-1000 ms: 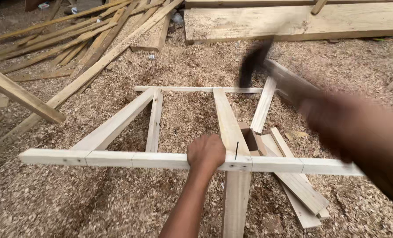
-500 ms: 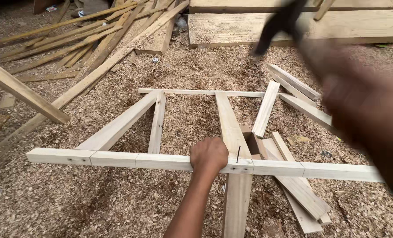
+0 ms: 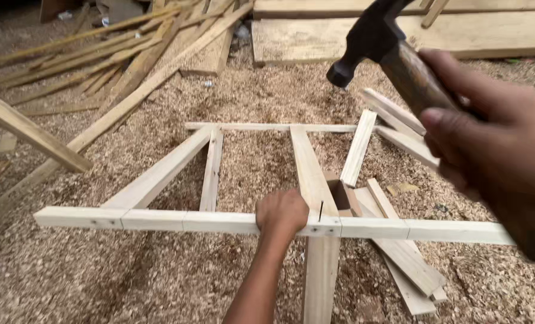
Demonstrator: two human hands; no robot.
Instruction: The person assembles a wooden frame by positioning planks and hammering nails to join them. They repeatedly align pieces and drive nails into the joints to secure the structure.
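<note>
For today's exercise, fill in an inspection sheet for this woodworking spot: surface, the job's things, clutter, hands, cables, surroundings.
Surface: ground covered in sawdust and shavings.
Job's things: pale wooden frame lying flat; nail standing upright in its front rail; hammer raised above.
Clutter: loose short slats beside the frame, at the right.
Hands: left hand resting on the rail beside the nail; right hand gripping the hammer handle.
Cables: nothing seen.
Surroundings: heap of long sticks at far left; wide boards behind.
</note>
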